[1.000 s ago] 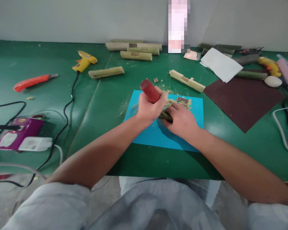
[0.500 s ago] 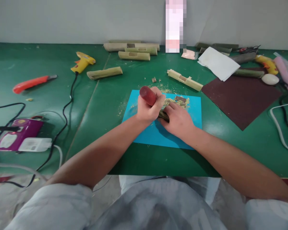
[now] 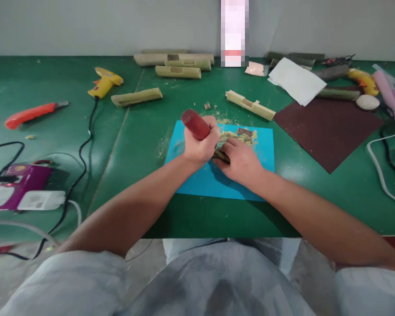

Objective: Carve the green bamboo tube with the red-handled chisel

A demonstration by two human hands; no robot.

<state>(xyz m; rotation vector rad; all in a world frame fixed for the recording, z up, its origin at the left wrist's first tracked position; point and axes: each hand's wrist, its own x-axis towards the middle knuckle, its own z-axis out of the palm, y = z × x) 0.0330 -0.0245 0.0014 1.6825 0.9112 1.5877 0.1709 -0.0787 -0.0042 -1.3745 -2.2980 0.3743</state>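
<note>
My left hand point(image 3: 200, 145) is wrapped round the thick, rounded red handle point(image 3: 195, 124) of a tool. The handle leans up and to the left; the tool's working end is hidden by the hand. Close beside it, my right hand point(image 3: 242, 160) is closed over a dark bamboo piece point(image 3: 221, 156) and presses it down on a blue sheet point(image 3: 197, 184). Most of that piece is covered by the fingers. Pale shavings point(image 3: 228, 135) and a brown flat scrap point(image 3: 245, 131) lie on the sheet just behind the hands.
A notched bamboo piece point(image 3: 250, 105) lies behind the sheet, with several bamboo tubes point(image 3: 177, 72) farther back. At left are a yellow glue gun point(image 3: 105, 83), a red-handled cutter point(image 3: 31, 115) and a purple power strip point(image 3: 23, 184) with cords. A brown sheet point(image 3: 329, 131) and white papers point(image 3: 296, 81) lie right.
The red handle in my left hand has tipped further left, showing more of its length. My right hand keeps its hold on the bamboo piece. The whole view has shifted slightly.
</note>
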